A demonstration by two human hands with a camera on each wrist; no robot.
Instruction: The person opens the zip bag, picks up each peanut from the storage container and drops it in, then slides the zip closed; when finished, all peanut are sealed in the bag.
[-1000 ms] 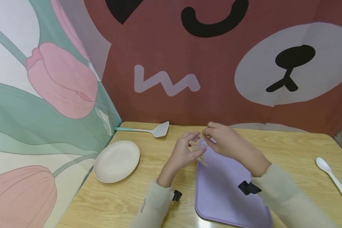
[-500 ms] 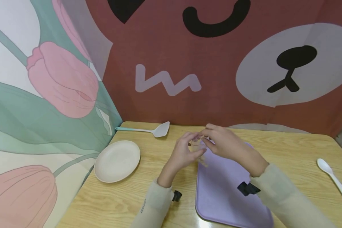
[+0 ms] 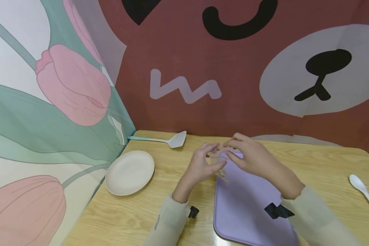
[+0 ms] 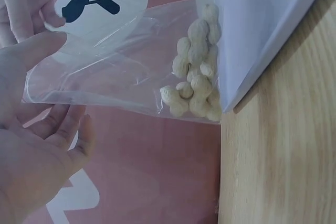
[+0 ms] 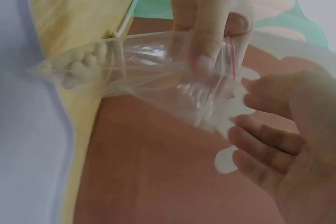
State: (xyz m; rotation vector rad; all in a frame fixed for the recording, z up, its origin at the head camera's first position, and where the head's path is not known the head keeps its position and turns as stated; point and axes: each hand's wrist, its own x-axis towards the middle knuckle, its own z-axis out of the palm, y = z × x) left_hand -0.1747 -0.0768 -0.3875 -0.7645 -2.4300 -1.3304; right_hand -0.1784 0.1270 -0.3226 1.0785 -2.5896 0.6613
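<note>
A clear zip bag with a red line along its mouth hangs upright, several unshelled peanuts gathered at its bottom. My left hand holds it near the top, thumb on one face and fingers behind, as the right wrist view shows. Its lower end is at the far left edge of the purple tray; whether it touches is unclear. Beside the bag's mouth is my right hand, fingers loosely bent and spread, a small gap from the plastic. In the head view the bag is faint.
On the wooden table, a cream plate lies to the left. Behind it is a white spatula with a turquoise handle. A white spoon lies at the far right. A printed cloth hangs behind the table.
My right hand's fingers have parted and drawn slightly right, away from the bag's mouth. The left hand keeps its hold on the bag. The head view has shifted a little.
</note>
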